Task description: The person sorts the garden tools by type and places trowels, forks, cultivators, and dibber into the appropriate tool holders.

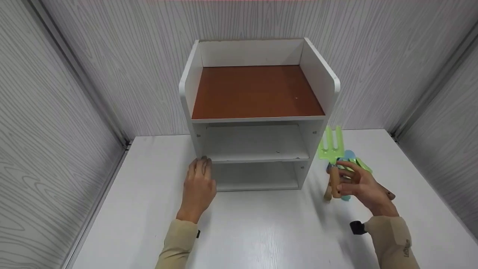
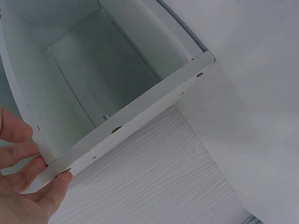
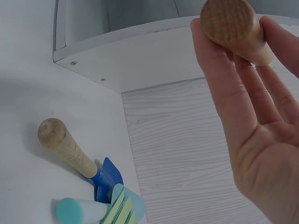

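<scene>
White counter [image 1: 261, 231]: my left hand [image 1: 199, 186] grips shelf unit [image 1: 257, 144] at 7 o'clock, right hand [image 1: 363, 186] pinches green fork [image 1: 331, 153] at 4; keep that steady imo.

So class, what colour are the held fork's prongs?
Light green; the prongs show best in the head view.

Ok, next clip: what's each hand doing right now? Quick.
Left hand: closed, gripping the edge of the white shelf unit.
Right hand: closed, holding the green fork by its wooden handle.
</scene>
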`<state>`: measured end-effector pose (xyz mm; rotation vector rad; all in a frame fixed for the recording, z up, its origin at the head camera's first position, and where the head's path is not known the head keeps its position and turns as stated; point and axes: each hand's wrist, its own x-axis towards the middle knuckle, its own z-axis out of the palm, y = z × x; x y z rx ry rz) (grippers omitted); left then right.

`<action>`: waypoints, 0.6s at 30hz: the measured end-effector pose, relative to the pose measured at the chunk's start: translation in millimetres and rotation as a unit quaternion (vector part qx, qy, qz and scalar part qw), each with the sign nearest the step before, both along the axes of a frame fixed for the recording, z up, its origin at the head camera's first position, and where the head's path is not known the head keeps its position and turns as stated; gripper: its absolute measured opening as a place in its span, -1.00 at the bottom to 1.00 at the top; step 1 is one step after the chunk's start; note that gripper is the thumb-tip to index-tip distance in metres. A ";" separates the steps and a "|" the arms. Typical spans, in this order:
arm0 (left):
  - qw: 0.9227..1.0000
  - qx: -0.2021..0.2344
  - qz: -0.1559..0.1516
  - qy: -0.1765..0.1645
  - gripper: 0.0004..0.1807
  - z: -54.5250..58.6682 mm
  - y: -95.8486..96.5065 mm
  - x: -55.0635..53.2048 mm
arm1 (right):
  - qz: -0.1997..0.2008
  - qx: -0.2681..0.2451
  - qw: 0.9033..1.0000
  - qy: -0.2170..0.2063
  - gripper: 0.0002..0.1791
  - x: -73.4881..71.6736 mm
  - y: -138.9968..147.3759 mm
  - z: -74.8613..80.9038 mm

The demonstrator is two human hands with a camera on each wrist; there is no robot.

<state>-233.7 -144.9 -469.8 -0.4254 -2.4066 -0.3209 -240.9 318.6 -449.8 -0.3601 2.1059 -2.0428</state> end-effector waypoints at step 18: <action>1.000 0.007 -0.002 -0.002 -0.46 -0.3 0.6 -0.3 | -0.010 -0.017 0.999 0.037 -0.23 9.4 -0.8 2.3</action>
